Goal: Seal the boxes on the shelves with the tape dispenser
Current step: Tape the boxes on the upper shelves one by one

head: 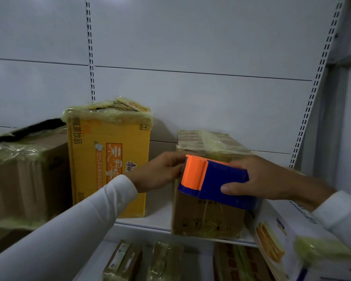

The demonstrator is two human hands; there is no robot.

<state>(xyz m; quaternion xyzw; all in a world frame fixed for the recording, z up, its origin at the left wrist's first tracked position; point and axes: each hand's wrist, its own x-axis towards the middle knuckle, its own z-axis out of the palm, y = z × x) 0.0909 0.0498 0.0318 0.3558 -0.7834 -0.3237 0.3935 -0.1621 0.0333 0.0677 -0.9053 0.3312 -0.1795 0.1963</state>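
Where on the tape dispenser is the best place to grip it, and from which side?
Grip the tape dispenser by its blue body, coming from the right, as the right hand does. The orange cutter end points left toward the left hand, so the rear is the safer grip.

1. The yellow box (pixel 107 161) carries vertical Chinese print: "味茶饮品" down its left edge, large orange characters "茉莉" in a framed panel, and "100%" beside them.
2. Print on the white box (pixel 288 234) is too blurred to read.
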